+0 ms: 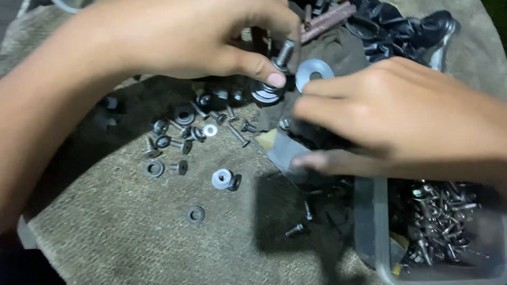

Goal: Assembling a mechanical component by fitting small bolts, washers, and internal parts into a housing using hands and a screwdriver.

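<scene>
Nearest the camera, a clear plastic tub [369, 232] at lower right holds a heap of silvery screws [441, 221], while a lone dark washer [196, 214] and a stray bolt [296, 229] lie on the coarse tan mat [116, 237]. A little farther in, a pale washer [222, 178] rests touching a dark nut [235, 182], with a black ring washer [155, 169] to its left and a loose scatter of small bolts and washers [182, 134] beyond — all spread on the mat. Above them the right hand [401, 113] reaches in from the right, fingers bunched narrow, pinching a flat silver washer [313, 71] at its fingertips over a dark cloth [338, 50]. Just beside it the left hand [195, 37] comes from the upper left, thumb and fingers closed on a threaded bolt [284, 54] whose wide black head [262, 92] hangs low, the shank tilted — bolt and washer near, whether touching cannot be told. Farthest back lie a rusty threaded rod [330, 20] and crumpled black plastic [401, 29].
</scene>
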